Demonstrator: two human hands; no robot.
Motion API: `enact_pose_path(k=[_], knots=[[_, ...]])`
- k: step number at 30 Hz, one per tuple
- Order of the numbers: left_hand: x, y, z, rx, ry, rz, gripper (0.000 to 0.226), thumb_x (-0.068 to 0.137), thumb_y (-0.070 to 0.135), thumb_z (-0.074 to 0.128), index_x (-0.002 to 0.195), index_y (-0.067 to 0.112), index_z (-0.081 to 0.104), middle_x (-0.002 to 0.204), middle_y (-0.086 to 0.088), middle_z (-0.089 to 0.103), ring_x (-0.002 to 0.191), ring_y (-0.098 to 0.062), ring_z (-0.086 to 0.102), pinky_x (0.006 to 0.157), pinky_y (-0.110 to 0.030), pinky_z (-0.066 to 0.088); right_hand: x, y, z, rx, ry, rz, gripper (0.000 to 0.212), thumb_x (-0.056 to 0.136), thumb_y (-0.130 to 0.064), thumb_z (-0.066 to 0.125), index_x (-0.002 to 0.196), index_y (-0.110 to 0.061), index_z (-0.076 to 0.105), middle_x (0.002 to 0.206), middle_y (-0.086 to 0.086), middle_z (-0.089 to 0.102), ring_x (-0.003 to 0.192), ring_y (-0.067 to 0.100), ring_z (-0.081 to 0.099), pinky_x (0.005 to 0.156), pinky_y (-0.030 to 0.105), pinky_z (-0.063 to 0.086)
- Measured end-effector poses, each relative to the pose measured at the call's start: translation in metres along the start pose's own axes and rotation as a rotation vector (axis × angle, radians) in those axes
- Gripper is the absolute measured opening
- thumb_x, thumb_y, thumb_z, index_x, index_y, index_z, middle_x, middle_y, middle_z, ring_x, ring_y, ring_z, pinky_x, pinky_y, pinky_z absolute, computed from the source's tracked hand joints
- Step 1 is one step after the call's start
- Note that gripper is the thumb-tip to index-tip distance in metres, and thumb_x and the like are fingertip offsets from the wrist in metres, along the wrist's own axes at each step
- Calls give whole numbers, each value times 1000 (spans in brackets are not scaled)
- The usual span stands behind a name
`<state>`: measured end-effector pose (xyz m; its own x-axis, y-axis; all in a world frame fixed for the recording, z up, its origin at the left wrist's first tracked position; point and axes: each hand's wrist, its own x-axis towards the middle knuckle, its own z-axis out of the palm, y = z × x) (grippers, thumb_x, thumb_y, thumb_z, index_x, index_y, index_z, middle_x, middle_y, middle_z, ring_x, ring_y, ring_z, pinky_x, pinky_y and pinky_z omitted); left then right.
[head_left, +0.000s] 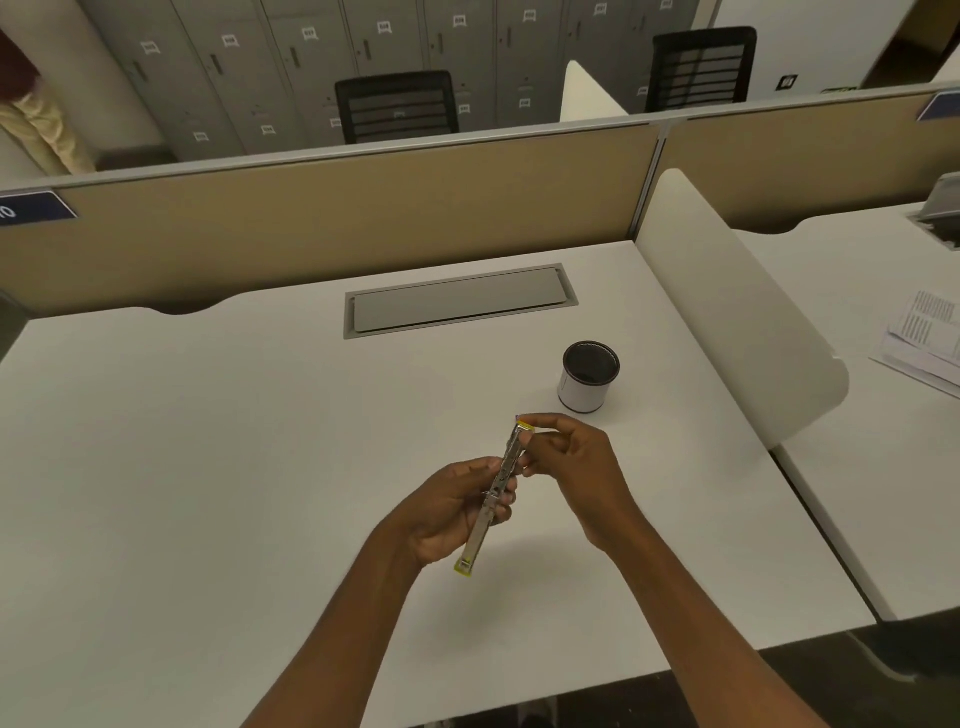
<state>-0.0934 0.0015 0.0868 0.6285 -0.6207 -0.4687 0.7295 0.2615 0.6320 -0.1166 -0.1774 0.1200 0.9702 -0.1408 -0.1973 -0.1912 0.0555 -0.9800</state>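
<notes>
A long, narrow packet (480, 535) with a clear body and yellow ends is held above the white desk (208, 467). My left hand (452, 512) grips its middle, fingers curled round it. My right hand (571, 460) pinches the packet's upper yellow end between thumb and fingertips. The packet tilts from lower left to upper right. What is inside it is too small to tell.
A black-rimmed white cup-shaped holder (589, 376) stands on the desk beyond my right hand. A grey cable hatch (457, 301) lies further back. A white divider (737, 332) bounds the right side, with papers (924, 338) on the neighbouring desk.
</notes>
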Motion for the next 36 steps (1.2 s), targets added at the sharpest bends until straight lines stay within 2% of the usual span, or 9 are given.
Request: enact_pose_path(k=[3,7,11,16,18,22,26,30,36], knots=[[6,-9,2,-155,40,-9,26,101,14,56,116,-5,67,87,-12,62,72,-18,59,68,-27,58,-1,7,7,-58,89,-30,17,92,-14,68,109,-17,72,81,10,78,69,20,73,67,30,61],[8,-20,8,-195,75,29,25,104,11,51,111,-6,66,87,-15,61,73,-19,59,68,-28,59,-2,15,17,-61,167,6,14,91,-22,69,105,-23,71,82,8,77,70,14,71,70,30,60],[6,-25,11,-207,82,55,26,106,12,50,107,-4,70,84,-14,63,71,-19,59,68,-29,59,-2,15,20,-3,165,52,18,92,-13,64,103,-24,73,87,6,77,70,13,66,72,34,57],[4,-28,15,-184,102,73,22,105,8,48,106,-4,67,83,-13,60,70,-18,57,68,-28,56,-4,13,21,51,159,150,16,92,-13,63,104,-18,72,86,0,77,59,2,61,61,21,49],[5,-31,17,-140,134,100,26,105,6,46,103,-3,70,83,-12,61,71,-19,56,71,-29,53,-5,16,20,89,148,223,14,90,-14,65,102,-16,72,81,3,75,54,7,57,54,23,48],[5,-37,20,-49,192,156,29,105,1,43,100,-1,72,82,-13,64,70,-19,57,75,-31,52,-5,27,17,193,58,345,18,90,-18,67,103,-6,72,78,16,65,58,21,53,59,34,49],[6,-44,20,-51,228,144,28,105,2,45,100,0,72,82,-13,65,69,-19,59,75,-31,55,-5,31,15,205,0,404,15,96,-15,59,103,-6,68,76,12,60,58,18,50,59,32,47],[6,-51,25,-62,261,122,28,106,3,45,100,-1,72,80,-11,67,68,-18,59,76,-31,54,-6,33,13,286,-8,476,11,99,-15,55,98,-11,65,64,5,53,57,16,44,55,30,42],[8,-57,26,-148,317,117,25,104,8,51,97,-1,74,77,-11,71,64,-16,66,76,-30,57,-9,40,11,335,-75,521,23,93,-3,53,110,-8,69,73,8,54,70,18,48,62,31,41]])
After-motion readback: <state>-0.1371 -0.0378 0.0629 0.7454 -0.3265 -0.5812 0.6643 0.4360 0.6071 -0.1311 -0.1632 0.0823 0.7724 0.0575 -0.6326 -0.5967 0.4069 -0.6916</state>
